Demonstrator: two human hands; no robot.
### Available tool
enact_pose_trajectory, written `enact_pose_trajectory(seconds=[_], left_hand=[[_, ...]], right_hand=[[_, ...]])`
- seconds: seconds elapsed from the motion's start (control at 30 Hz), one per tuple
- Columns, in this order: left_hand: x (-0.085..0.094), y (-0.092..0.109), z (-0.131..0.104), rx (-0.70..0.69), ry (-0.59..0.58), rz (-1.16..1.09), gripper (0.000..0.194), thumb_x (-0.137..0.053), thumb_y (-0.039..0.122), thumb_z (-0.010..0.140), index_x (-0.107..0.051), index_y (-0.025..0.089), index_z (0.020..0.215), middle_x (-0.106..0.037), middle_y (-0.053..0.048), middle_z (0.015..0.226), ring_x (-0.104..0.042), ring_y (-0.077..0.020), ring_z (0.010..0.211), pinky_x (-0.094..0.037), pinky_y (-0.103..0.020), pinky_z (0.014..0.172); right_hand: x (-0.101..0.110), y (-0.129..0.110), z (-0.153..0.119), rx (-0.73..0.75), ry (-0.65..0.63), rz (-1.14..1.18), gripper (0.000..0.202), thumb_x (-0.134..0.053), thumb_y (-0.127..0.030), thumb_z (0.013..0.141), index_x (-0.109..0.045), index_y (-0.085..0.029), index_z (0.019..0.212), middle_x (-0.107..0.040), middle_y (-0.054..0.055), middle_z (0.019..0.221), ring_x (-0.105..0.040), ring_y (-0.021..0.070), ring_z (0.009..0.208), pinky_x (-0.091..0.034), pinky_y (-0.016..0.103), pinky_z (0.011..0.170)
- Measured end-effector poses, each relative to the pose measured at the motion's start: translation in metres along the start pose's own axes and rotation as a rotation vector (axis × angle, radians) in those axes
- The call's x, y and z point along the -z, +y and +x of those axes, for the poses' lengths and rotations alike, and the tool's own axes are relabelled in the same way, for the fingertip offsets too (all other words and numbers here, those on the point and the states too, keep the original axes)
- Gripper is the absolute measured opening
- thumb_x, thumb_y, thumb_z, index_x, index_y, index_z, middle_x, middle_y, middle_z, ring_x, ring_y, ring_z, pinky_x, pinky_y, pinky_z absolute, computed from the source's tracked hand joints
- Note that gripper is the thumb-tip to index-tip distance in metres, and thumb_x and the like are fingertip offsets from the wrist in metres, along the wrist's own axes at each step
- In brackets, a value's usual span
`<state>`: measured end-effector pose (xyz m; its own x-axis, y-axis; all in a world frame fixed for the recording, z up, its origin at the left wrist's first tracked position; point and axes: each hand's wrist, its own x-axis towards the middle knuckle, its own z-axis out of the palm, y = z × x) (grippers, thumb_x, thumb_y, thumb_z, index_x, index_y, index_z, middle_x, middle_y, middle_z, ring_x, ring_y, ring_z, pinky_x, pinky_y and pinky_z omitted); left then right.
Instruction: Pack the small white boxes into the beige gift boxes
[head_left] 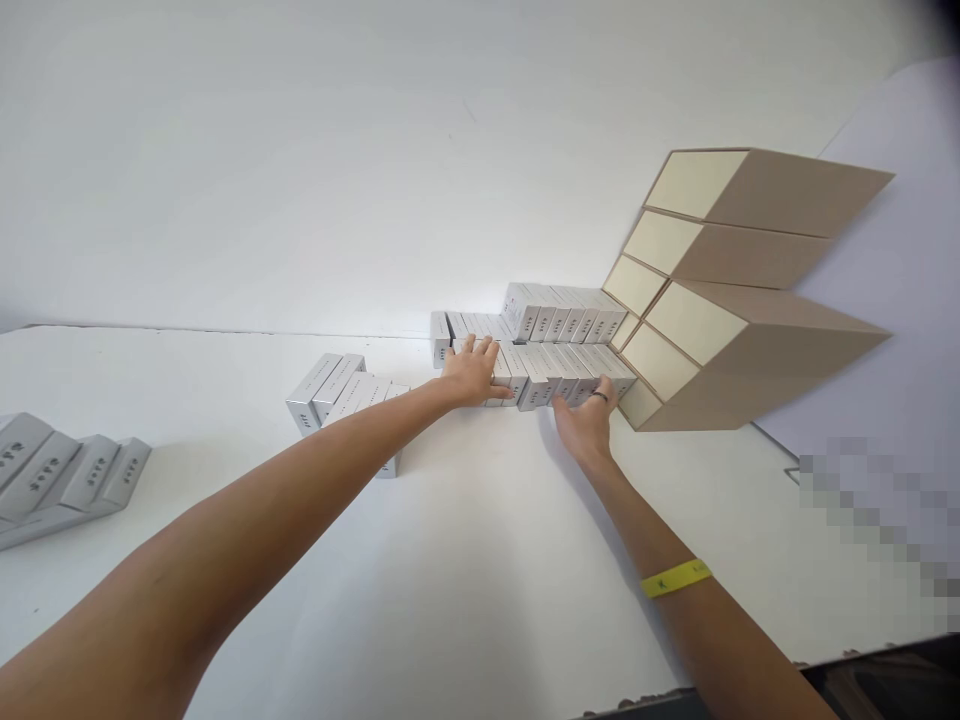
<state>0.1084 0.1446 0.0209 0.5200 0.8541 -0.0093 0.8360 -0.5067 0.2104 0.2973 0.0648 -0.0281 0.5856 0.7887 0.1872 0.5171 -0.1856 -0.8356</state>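
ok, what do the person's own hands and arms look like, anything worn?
Right hand: dark ring on one finger; yellow band with small dark markings, not readable, farther up. Left hand: nothing worn that shows. No gloves or sleeves visible on either side.

Sm. white-silver rectangular boxes (574, 310) looked like smooth printed cardbd w/ a slight sheen. Tan block-shaped boxes (799, 195) w/ cream ends looked like smooth, matt cardbd. The flat white tabletop (457, 550) had a smooth, faintly glossy finish; the plain white wall (300, 170) looked matt. The yellow strip wristband (676, 578) looked smooth, plastic or paper, couldn't tell.
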Motion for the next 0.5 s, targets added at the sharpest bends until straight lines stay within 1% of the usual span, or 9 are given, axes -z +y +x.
enact_pose_trajectory(seconds=[0.1, 0.17, 0.23, 0.3, 0.37, 0.43, 0.5], left_hand=[[0.001, -0.002, 0.001, 0.002, -0.024, -0.023, 0.087, -0.06, 0.065, 0.086, -0.022, 0.027, 0.155, -0.01, -0.009, 0.17, -0.003, -0.036, 0.157, -0.023, -0.067, 0.121], [0.002, -0.003, 0.001, -0.008, -0.04, -0.039, 0.088, -0.063, 0.061, 0.086, -0.022, 0.026, 0.155, -0.009, -0.009, 0.171, -0.001, -0.035, 0.157, -0.021, -0.066, 0.122], [0.004, -0.005, 0.0, -0.025, -0.053, -0.054, 0.087, -0.064, 0.058, 0.087, -0.022, 0.024, 0.155, -0.008, -0.01, 0.171, -0.001, -0.0354, 0.157, -0.019, -0.066, 0.122], [0.006, -0.007, 0.0, -0.038, -0.062, -0.07, 0.086, -0.065, 0.055, 0.087, -0.024, 0.023, 0.155, -0.007, -0.011, 0.171, -0.001, -0.0366, 0.157, -0.018, -0.066, 0.122], [0.007, -0.009, 0.0, -0.04, -0.066, -0.088, 0.087, -0.067, 0.055, 0.085, -0.024, 0.023, 0.154, -0.007, -0.012, 0.17, -0.001, -0.0369, 0.157, -0.017, -0.067, 0.122], [0.006, -0.01, 0.0, -0.042, -0.062, -0.112, 0.093, -0.069, 0.058, 0.08, -0.024, 0.024, 0.153, -0.01, -0.013, 0.17, 0.001, -0.0366, 0.157, -0.012, -0.068, 0.122], [0.006, -0.011, 0.0, -0.043, -0.038, -0.149, 0.095, -0.067, 0.064, 0.077, -0.025, 0.022, 0.151, -0.013, -0.016, 0.169, 0.002, -0.0368, 0.157, -0.004, -0.071, 0.121]], right_hand=[[0.004, 0.0, -0.019, -0.015, -0.056, -0.002, 0.068, -0.065, -0.038, 0.093, -0.035, -0.023, 0.152, -0.034, 0.015, 0.158, -0.048, 0.0331, 0.134, -0.042, 0.056, 0.108], [0.002, -0.005, -0.037, 0.02, -0.149, -0.001, 0.067, -0.064, -0.038, 0.092, -0.038, -0.021, 0.151, -0.042, 0.015, 0.154, -0.049, 0.0318, 0.135, -0.041, 0.054, 0.111], [-0.006, -0.013, -0.052, 0.079, -0.261, 0.006, 0.071, -0.062, -0.039, 0.09, -0.036, -0.021, 0.153, -0.045, 0.013, 0.154, -0.045, 0.0292, 0.14, -0.036, 0.048, 0.116], [-0.015, -0.022, -0.062, 0.115, -0.344, 0.012, 0.08, -0.059, -0.043, 0.089, -0.026, -0.023, 0.159, -0.04, 0.01, 0.159, -0.038, 0.0271, 0.147, -0.032, 0.045, 0.12], [-0.021, -0.028, -0.065, 0.12, -0.388, 0.009, 0.09, -0.059, -0.048, 0.087, -0.015, -0.023, 0.162, -0.032, 0.01, 0.164, -0.033, 0.0274, 0.15, -0.03, 0.046, 0.121], [-0.023, -0.031, -0.066, 0.113, -0.407, 0.002, 0.095, -0.059, -0.051, 0.085, -0.013, -0.022, 0.162, -0.029, 0.011, 0.165, -0.03, 0.0279, 0.151, -0.03, 0.047, 0.121], [-0.021, -0.031, -0.066, 0.106, -0.407, -0.005, 0.092, -0.058, -0.051, 0.085, -0.015, -0.023, 0.162, -0.03, 0.011, 0.165, -0.028, 0.0271, 0.152, -0.029, 0.047, 0.121]])
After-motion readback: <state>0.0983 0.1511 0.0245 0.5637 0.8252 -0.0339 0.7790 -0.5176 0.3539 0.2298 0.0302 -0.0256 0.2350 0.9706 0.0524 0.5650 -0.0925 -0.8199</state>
